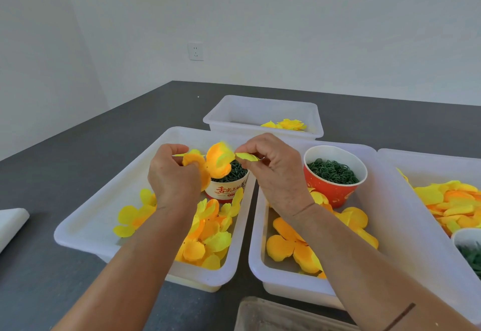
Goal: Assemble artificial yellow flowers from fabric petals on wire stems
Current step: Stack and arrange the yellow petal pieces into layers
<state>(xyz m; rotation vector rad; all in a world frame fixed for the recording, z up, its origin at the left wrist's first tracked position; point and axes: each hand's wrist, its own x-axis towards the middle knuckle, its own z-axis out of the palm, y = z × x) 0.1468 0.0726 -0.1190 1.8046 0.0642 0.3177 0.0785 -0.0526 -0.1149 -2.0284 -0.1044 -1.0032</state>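
Item: 1 part-built flower (217,160), orange-yellow fabric, held above the left tray (86,216) and in front of a paper cup (229,190) filled with dark green pieces. We record the left hand (173,174) with its grip curled round the flower's lower left petals, fingers folded in toward the palm. We record the right hand (273,172) with a narrow grip, thumb and forefinger pinching 1 pale yellow petal (246,156) just beside the flower's right edge; whether petal and flower touch we cannot tell. No stem can be made out within either grip. Stock: loose yellow and orange petals (205,237) lie in the left tray under the left forearm; larger orange petal pieces (289,244) lie in the middle tray (256,257), along with a red cup (334,172) of green rings. A right tray (416,226) holds a further petal heap (453,205). A rear tray (234,112) holds 1 finished yellow flower (290,124). All 4 trays sit on the dark worktop (52,174); a white wall socket (195,50) is behind.
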